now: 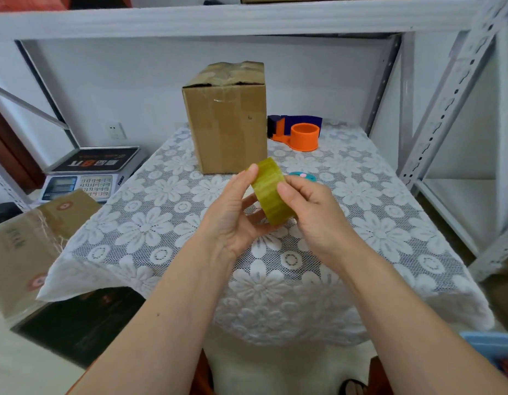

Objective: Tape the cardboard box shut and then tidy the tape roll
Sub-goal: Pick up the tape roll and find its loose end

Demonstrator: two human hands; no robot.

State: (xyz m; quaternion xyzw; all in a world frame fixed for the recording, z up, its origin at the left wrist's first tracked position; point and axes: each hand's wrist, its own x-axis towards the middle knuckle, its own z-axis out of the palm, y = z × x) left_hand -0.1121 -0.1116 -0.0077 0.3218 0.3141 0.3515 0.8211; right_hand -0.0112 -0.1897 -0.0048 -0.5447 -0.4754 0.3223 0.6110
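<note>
A brown cardboard box (227, 118) stands upright at the back of the table, its top flaps closed under clear tape. In front of it, above the table's middle, both hands hold a yellowish tape roll (271, 192). My left hand (235, 212) cups the roll from the left, thumb on its upper rim. My right hand (312, 206) grips it from the right with the thumb pressed on the outer face. An orange and dark blue tape dispenser (299, 132) lies empty at the back right of the box.
The table carries a white lace flower cloth (167, 218). A small teal object (302, 175) lies behind my right hand. A weighing scale (90, 172) and cardboard boxes (27, 238) sit left of the table. Grey metal shelving (446, 109) frames the right and top.
</note>
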